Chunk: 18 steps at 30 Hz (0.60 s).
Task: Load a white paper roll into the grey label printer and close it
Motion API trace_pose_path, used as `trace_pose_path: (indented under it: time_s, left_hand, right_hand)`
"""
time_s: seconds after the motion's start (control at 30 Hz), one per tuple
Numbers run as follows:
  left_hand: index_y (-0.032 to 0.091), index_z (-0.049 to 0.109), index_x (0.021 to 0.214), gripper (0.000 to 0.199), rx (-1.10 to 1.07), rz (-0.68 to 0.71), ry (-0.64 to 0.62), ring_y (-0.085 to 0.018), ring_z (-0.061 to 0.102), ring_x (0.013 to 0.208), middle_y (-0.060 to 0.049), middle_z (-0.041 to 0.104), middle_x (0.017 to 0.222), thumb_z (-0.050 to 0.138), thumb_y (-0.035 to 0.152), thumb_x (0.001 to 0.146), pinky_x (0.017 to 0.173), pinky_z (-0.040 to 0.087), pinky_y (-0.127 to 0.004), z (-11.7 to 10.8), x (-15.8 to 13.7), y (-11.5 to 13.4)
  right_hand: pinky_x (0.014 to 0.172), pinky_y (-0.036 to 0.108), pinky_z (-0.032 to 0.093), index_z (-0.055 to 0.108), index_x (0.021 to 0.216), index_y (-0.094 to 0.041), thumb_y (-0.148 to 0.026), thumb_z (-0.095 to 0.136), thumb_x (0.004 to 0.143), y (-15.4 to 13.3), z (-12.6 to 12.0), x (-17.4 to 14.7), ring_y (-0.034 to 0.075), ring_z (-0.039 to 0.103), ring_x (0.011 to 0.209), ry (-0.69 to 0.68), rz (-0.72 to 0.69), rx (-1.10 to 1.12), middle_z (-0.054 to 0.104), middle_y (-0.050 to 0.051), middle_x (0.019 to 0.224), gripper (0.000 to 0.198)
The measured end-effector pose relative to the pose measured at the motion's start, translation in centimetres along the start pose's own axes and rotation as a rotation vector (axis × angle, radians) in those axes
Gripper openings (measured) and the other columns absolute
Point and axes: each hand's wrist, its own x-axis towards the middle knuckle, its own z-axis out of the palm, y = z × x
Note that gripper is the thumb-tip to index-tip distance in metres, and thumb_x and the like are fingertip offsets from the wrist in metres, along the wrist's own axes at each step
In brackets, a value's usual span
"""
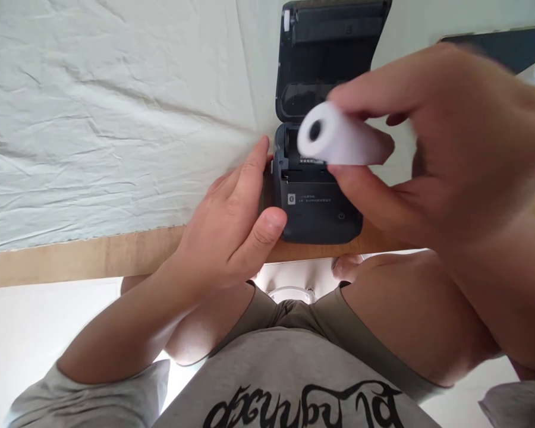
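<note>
A dark portable printer sits at the table's front edge, its lid swung up and back so the paper compartment is exposed. Over that compartment, my right hand pinches a small white paper roll between thumb and fingers. The roll's dark hollow core faces left, and it covers part of the compartment. My left hand rests along the printer's left side, fingers stretched out and thumb apart near its front corner. Whether its fingertips press on the casing is hard to see.
A pale wrinkled cloth covers the table, with a wooden edge strip along the front. At the far right lie a dark flat object and another white roll, both partly behind my right hand.
</note>
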Motion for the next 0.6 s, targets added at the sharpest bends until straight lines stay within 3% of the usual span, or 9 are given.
trace_pose_path:
  time_s: [0.1, 0.3, 0.6]
  left_hand:
    - [0.007, 0.035, 0.189, 0.095, 0.016, -0.006, -0.004, -0.043, 0.061, 0.174, -0.029, 0.059, 0.186, 0.018, 0.078, 0.128, 0.142, 0.054, -0.061, 0.0, -0.4, -0.2]
    - [0.022, 0.04, 0.191, 0.096, -0.054, -0.081, -0.028, -0.044, 0.063, 0.172, -0.02, 0.066, 0.182, 0.019, 0.087, 0.124, 0.144, 0.052, -0.061, -0.2, 0.0, 0.3]
    - [0.023, 0.04, 0.192, 0.096, -0.071, -0.093, -0.047, -0.045, 0.063, 0.171, -0.018, 0.063, 0.185, 0.019, 0.087, 0.123, 0.144, 0.051, -0.064, -0.4, 0.1, 0.6]
  right_hand:
    - [0.102, 0.041, 0.063, 0.084, 0.126, -0.04, -0.03, 0.05, 0.109, 0.3, 0.5, 0.9, 0.016, 0.08, 0.12, -0.036, -0.173, -0.136, 0.082, -0.012, 0.134, 0.039]
    - [0.1, 0.031, 0.061, 0.076, 0.114, -0.024, -0.036, 0.063, 0.114, 1.2, 0.7, 1.1, 0.009, 0.073, 0.107, 0.008, -0.086, -0.007, 0.08, -0.005, 0.117, 0.018]
    - [0.093, 0.025, 0.061, 0.068, 0.102, -0.019, -0.032, 0.073, 0.111, 1.8, 1.8, 1.0, 0.005, 0.072, 0.103, 0.016, -0.038, 0.146, 0.079, -0.004, 0.112, 0.016]
